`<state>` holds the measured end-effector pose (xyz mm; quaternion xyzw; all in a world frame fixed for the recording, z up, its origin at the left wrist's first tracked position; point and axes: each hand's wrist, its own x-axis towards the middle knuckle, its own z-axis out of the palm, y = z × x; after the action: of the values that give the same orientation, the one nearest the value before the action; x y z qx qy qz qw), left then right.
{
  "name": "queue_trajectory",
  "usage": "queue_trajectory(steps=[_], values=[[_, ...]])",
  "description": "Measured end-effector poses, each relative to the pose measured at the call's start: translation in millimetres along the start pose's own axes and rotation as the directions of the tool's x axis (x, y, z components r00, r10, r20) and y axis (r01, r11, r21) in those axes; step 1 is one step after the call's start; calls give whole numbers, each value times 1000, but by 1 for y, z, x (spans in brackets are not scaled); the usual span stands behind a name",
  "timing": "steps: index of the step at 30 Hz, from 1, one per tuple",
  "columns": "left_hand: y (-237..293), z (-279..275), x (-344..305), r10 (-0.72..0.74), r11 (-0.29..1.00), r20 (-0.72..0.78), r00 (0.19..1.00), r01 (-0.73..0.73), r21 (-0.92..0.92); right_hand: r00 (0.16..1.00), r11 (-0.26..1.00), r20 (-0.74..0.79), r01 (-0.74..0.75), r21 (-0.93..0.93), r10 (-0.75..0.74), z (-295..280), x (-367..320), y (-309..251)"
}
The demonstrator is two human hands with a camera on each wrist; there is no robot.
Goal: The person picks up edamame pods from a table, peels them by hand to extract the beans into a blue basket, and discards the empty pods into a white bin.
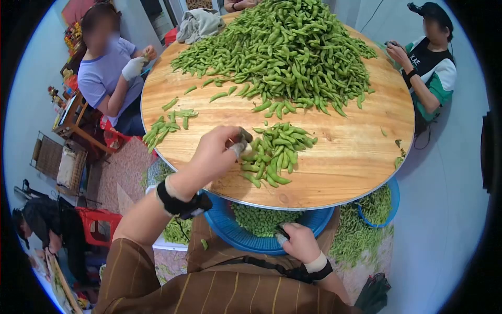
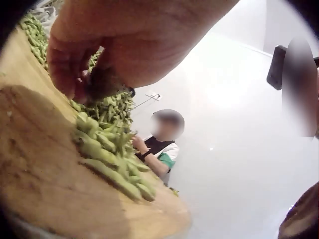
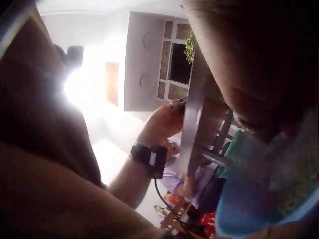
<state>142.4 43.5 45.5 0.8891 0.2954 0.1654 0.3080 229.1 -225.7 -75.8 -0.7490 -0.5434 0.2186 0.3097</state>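
My left hand [image 1: 212,149] is at the left edge of a small pile of green edamame pods [image 1: 282,146] on the round wooden table. Its fingers bend down toward the pods, with dark and grey coverings on the fingertips and thumb. In the left wrist view, the left hand [image 2: 124,40] hangs over the pods [image 2: 109,154]. My right hand [image 1: 303,243] is over the right rim of a blue basin [image 1: 230,235] holding shelled green beans [image 1: 261,220]. Its thumb has a grey covering. I cannot tell whether either hand holds a pod.
A large heap of pods [image 1: 293,57] covers the far part of the table [image 1: 340,157]. Several pods lie at the left edge beside a seated person [image 1: 107,68]. Another person [image 1: 429,63] sits at right. A blue basket [image 1: 395,201] and scattered pods [image 1: 350,240] are on the floor.
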Motion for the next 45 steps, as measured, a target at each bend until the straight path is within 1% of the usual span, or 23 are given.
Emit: queue_trajectory(steps=[2, 3, 4, 5, 6, 8, 9, 11, 14, 15, 17, 18, 19, 20, 21, 22, 24, 26, 29, 34, 41, 43, 45], values=[[14, 1, -23, 27, 899, 140, 990, 38, -436, 989, 982, -73, 139, 131, -131, -8, 4, -10], [12, 7, -38, 138, 866, 143, 980, -49, -498, 989, 982, -71, 137, 128, -129, -13, 5, -18], [12, 13, -54, 245, 819, 135, 960, -131, -558, 999, 877, 36, -52, 478, 39, -18, 6, -29], [18, 13, -68, 314, 806, 187, 931, -157, -570, 968, 628, 196, -249, 737, 155, -22, 9, -37], [19, 19, -79, 327, 748, 246, 912, -90, -658, 969, 631, 197, -248, 735, 152, -24, 12, -44], [9, 41, -99, 271, 623, 330, 904, 96, -776, 982, 217, 155, -176, 960, 109, -27, 18, -52], [6, 45, -105, 280, 618, 329, 902, 93, -781, 983, 176, 164, -176, 968, 83, -27, 19, -51], [2, 50, -115, 277, 698, 236, 931, -26, -716, 982, 225, 158, -177, 958, 99, -23, 18, -53], [-1, 53, -131, 213, 699, 195, 958, -10, -715, 974, 305, 197, -222, 926, 113, -23, 13, -53], [-1, 54, -134, 217, 694, 192, 957, -13, -720, 983, 421, 135, -175, 890, 124, -24, 11, -56], [1, 54, -141, 10, 480, 279, 960, 240, -844, 989, 531, 71, -130, 837, 131, -25, 8, -57], [1, 51, -141, 12, 478, 279, 960, 240, -845, 999, 724, -26, -7, 690, 35, -25, 9, -55], [0, 46, -138, 70, 720, 344, 936, 192, -667, 992, 862, -97, 119, 493, -82, -26, 10, -55], [-1, 41, -135, 103, 894, 420, 902, 101, -436, 992, 863, -96, 117, 491, -80, -27, 10, -57], [0, 35, -135, 170, 879, 559, 812, 131, -458, 987, 894, -112, 153, 420, -116, -28, 10, -60], [-2, 36, -135, 164, 876, 569, 806, 146, -460, 981, 918, -122, 182, 352, -148, -27, 9, -63], [-6, 47, -143, 142, 753, 470, 871, 213, -623, 985, 901, -138, 153, 407, -105, -21, 6, -64], [-4, 40, -143, 9, 543, 549, 836, 457, -705, 998, 858, -57, 31, 512, -2, -15, 1, -64], [-9, 44, -145, 13, 516, 485, 874, 410, -752, 998, 767, -1, -53, 640, 70, -17, -2, -75], [-11, 54, -147, 142, 729, 302, 942, 107, -676, 990, 723, 89, -139, 676, 107, -21, -1, -85], [-11, 56, -146, 176, 866, 247, 953, -30, -499, 970, 619, 176, -242, 747, 168, -16, 4, -77], [-12, 58, -145, 384, 919, 63, 921, -374, -128, 966, 607, 193, -257, 752, 170, -14, 7, -73], [-14, 59, -145, 285, 921, 136, 949, -232, -313, 963, 594, 210, -271, 757, 171, -14, 9, -71]])
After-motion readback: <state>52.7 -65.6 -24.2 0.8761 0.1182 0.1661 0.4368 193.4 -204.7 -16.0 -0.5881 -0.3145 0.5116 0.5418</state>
